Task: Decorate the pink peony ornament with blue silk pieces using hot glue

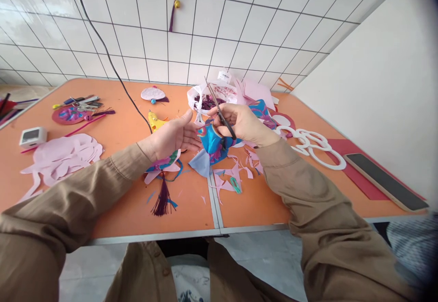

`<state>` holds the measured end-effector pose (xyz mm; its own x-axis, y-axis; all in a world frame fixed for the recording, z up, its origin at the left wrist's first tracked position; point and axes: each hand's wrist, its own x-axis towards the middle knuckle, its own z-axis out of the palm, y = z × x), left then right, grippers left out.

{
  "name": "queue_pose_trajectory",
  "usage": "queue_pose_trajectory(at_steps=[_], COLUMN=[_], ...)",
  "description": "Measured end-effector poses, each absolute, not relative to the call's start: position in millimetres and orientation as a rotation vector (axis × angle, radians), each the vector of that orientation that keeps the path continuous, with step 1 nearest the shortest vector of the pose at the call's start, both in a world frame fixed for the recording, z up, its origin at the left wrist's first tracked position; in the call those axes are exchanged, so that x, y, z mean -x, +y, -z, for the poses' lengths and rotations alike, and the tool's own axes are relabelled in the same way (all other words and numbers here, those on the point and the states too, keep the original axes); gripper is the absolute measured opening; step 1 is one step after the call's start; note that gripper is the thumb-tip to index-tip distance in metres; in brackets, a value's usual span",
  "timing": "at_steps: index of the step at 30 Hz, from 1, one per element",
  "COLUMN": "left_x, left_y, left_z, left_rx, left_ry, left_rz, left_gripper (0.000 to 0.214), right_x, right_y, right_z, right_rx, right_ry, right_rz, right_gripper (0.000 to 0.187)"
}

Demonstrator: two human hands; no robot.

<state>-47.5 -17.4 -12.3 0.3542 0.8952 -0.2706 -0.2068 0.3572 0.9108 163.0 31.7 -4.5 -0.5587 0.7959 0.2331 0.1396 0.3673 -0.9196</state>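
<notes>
My right hand (241, 122) is closed around a pair of scissors (215, 96), their blades pointing up and away. Just below it is a piece of shiny blue patterned fabric (211, 138); I cannot tell whether it is held or only lies there. Palm turned sideways, my left hand (171, 137) is open beside the fabric, its fingers stretched toward it. Under the left wrist lies a pink and blue cut piece (167, 161) with a dark purple tassel (163, 199). Pink scraps (236, 174) and a green clip (235, 184) lie in front.
A white plastic bag (222, 93) with purple tassels stands at the back, near a yellow glue gun (155, 122). Pink cutouts (68, 156) and a small white device (33, 137) lie left. White rings (320, 149) and a phone (385, 181) lie right.
</notes>
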Motion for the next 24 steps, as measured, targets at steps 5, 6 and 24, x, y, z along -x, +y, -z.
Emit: queue_pose_trajectory(at_steps=[5,6,24], left_x=[39.9,38.2,39.4], left_y=[-22.6,-23.2,-22.2], left_z=[22.6,25.2,23.7], left_rx=[-1.076,-1.072,-0.873], left_ry=[0.872,0.886,0.767], left_rz=[-0.924,-0.946,-1.089], left_gripper=[0.037,0.029,0.013], right_x=[-153.4,-151.6,-174.0], right_y=[29.4,28.7,49.9], right_z=[11.3,11.9,9.3], right_rx=[0.845,0.851,0.969], right_ry=[-1.914,-1.906,-1.702], right_rz=[-1.153,-1.150,-1.281], right_gripper=[0.035,0.036,0.042])
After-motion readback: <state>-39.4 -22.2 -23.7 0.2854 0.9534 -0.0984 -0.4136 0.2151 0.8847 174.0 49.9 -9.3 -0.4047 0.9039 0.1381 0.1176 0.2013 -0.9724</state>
